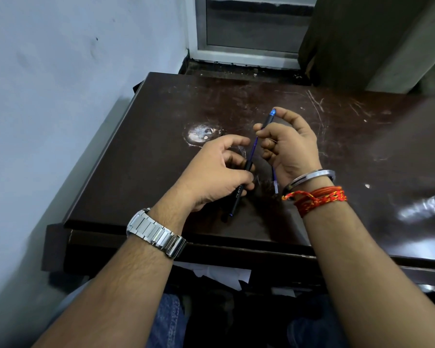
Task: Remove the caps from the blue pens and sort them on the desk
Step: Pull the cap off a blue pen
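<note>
Left hand (219,172) grips the black pen barrel (237,194) over the worktop (161,109), right hand (289,146) pinches the blue-tipped cap end (269,119) farther out, both on one diagonal line, so the pull looks lengthwise

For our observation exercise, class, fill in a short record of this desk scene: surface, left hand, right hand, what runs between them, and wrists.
surface: dark brown desk, scratched
left hand: holds black pen barrel
right hand: pinches black piece with blue tip
between hands: thin blue rod
left wrist: metal watch
right wrist: metal bangle, red thread
</note>
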`<state>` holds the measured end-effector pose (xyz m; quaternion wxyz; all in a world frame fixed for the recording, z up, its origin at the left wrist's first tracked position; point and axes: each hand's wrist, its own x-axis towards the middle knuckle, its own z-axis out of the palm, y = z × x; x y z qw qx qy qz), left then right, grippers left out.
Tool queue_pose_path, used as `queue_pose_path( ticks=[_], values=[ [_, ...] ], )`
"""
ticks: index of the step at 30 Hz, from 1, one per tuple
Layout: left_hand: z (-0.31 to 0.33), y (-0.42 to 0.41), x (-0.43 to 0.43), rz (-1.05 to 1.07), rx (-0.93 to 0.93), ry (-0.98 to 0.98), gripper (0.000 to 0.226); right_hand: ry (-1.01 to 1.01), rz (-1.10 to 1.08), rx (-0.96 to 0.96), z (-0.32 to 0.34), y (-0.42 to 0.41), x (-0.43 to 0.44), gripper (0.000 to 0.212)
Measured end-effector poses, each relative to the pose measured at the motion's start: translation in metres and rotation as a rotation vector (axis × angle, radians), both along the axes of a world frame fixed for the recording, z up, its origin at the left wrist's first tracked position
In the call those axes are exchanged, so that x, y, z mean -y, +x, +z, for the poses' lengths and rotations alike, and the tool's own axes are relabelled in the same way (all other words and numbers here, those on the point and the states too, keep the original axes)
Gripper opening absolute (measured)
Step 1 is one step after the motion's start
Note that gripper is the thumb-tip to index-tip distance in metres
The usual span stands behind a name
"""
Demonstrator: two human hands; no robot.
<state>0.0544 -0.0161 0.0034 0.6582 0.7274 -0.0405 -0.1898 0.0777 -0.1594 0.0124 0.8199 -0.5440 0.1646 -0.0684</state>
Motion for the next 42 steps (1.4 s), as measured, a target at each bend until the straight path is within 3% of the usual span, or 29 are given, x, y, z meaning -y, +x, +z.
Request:
queue_pose_path(
  ticks=[8, 14, 21, 27, 31, 37, 42],
  values=[
    [-0.001, 0.000, 0.000, 0.004, 0.012, 0.004, 0.065, -0.050, 0.043, -0.031, -0.004, 0.002, 0.000, 0.043],
    [-0.004, 0.003, 0.000, 0.106, 0.057, -0.029, 0.055, -0.125, 0.112, -0.001, -0.005, -0.001, -0.006, 0.042],
    [-0.008, 0.008, -0.002, 0.234, 0.157, -0.011, 0.052, -0.268, 0.149, 0.031, -0.008, -0.003, -0.014, 0.004],
    [-0.010, 0.010, -0.003, 0.219, 0.177, -0.002, 0.050, -0.183, 0.098, 0.070, -0.009, 0.000, -0.017, 0.004],
    [-0.011, 0.010, -0.004, 0.212, 0.179, 0.018, 0.049, -0.243, 0.110, 0.128, -0.011, 0.001, -0.017, 0.017],
    [-0.007, 0.008, -0.003, 0.241, 0.175, 0.038, 0.052, -0.182, 0.110, 0.101, -0.010, 0.000, -0.016, 0.016],
    [-0.006, 0.007, -0.004, 0.247, 0.175, 0.069, 0.054, -0.260, 0.129, 0.101, -0.011, -0.001, -0.015, 0.014]
  ],
)
